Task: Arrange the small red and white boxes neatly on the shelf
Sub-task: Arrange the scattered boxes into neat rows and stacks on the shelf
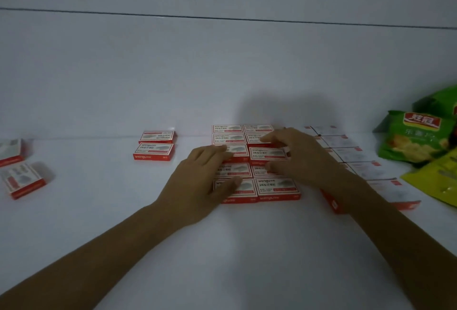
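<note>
Several small red and white boxes lie in a two-column block (275, 186) at the middle of the white shelf (99, 210). My left hand (197, 181) rests flat on the left column, its fingers straight, thumb on the front box. My right hand (299, 156) reaches over the right column. Its fingers and thumb pinch one box (268, 154) in the third row, which sits slightly raised and askew. Two loose boxes (154, 151) lie to the left of the block. Two more boxes (23, 181) lie at the far left.
A further row of white-topped boxes (358, 154) runs front to back just right of my right hand, partly hidden by my forearm. Green snack bags (418, 136) and a yellow bag (440, 178) lie at the right edge. The shelf's back wall (222, 74) rises behind the block.
</note>
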The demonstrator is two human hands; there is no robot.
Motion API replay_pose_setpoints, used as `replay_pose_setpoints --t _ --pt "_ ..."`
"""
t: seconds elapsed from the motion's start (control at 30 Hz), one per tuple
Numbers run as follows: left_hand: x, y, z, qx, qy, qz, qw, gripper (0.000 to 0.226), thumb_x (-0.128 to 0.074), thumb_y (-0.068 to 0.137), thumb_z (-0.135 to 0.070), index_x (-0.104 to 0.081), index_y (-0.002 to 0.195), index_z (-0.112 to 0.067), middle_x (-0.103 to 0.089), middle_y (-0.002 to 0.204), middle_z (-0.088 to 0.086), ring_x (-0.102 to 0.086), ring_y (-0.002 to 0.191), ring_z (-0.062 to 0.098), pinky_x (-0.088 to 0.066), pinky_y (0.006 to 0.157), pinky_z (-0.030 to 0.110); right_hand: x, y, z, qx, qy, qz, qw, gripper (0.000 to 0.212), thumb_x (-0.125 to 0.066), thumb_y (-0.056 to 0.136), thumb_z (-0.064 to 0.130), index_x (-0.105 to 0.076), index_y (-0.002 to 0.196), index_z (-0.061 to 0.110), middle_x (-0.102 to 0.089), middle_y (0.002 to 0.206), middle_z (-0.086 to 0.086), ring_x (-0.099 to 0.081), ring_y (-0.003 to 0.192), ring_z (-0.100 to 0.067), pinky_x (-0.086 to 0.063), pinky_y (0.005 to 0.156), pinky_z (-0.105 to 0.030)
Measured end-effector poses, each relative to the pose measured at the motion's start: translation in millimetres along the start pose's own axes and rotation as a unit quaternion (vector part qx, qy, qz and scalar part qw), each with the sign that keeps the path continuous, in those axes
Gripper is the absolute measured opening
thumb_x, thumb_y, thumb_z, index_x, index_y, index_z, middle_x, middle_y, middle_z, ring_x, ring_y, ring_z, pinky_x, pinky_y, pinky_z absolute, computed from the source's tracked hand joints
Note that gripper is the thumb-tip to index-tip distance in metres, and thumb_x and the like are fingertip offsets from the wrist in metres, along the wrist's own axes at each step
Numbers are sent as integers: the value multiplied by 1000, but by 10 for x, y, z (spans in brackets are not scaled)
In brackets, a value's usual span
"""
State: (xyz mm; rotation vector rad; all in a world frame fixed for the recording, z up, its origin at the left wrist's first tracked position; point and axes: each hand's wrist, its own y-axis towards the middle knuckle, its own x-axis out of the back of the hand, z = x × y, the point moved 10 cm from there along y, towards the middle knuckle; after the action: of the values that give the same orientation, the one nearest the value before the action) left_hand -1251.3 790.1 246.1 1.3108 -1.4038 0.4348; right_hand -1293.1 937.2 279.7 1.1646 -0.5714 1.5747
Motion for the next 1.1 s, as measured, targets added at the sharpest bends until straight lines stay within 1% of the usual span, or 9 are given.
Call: replay_pose_setpoints --t 0.33,0.47,0.53,0.6,0.63,0.73,0.87,0.97,1.1 --pt "9 -20 13 -6 -22 -30 999 63 -33 85 -63 -45 134 -26 -43 142 -7 -35 132 14 -33 106 34 3 -72 -174 -48 -77 -19 996 50 -59 82 50 -47 126 29 -54 124 7 -52 109 -13 -41 95 -33" --pt "-18 -33 53 18 -56 -15 998 68 -31 80 -67 -40 137 -31 -36 145 -12 -31 133 7 -34 105 29 31 -76 -193 -55 -45 -34 997 46 -64 81 44 -49 121 28 -57 123 7 -54 108 -14 -44 96 -36" --pt "-20 -33 48 16 -65 -19 998 68 -35 80 -68 -38 138 -31 -32 147 -14 -31 131 2 -36 102 23 64 -85 -185 -56 -44 -51 996 47 -66 80 42 -49 121 27 -57 122 6 -54 108 -15 -44 96 -39" --pt "-22 -19 79 34 -92 -14 995 69 -43 78 -68 -31 138 -36 -25 147 -22 -32 124 -10 -34 95 10 84 -88 -185 -60 -50 -63 995 46 -66 81 41 -48 120 27 -57 120 6 -54 107 -15 -44 95 -39" --pt "-25 -6 106 51 -119 -8 992 68 -45 77 -68 -29 137 -39 -25 145 -26 -35 120 -12 -37 93 9 77 -87 -198 -65 -51 -63 995 46 -66 81 42 -48 120 27 -58 120 6 -54 106 -15 -44 95 -38" --pt "-45 19 183 99 -239 3 966 63 -51 73 -66 -29 130 -48 -45 134 -26 -51 111 -8 -49 91 23 55 -88 -258 -88 -44 -57 994 47 -65 80 44 -48 120 28 -59 119 6 -56 105 -14 -47 93 -38" --pt "-64 17 165 110 -296 20 949 59 -55 75 -59 -33 127 -43 -55 115 -33 -58 99 -11 -52 84 18 66 -104 -295 -109 -54 -67 990 52 -65 79 48 -46 122 27 -61 118 7 -60 103 -16 -46 94 -42" --pt "-161 25 163 91 -298 47 949 49 -55 82 -57 -44 126 -38 -58 121 -21 -60 107 3 -55 87 34 49 -88 -293 -108 -60 -68 990 52 -65 79 49 -46 122 27 -63 116 6 -61 102 -17 -44 97 -46" --pt "-277 41 248 83 -278 61 955 62 -53 76 -66 -42 130 -39 -55 128 -16 -56 115 14 -53 88 41 28 -63 -292 -101 -56 -75 991 50 -64 80 48 -46 122 27 -63 117 6 -62 102 -18 -44 97 -46"
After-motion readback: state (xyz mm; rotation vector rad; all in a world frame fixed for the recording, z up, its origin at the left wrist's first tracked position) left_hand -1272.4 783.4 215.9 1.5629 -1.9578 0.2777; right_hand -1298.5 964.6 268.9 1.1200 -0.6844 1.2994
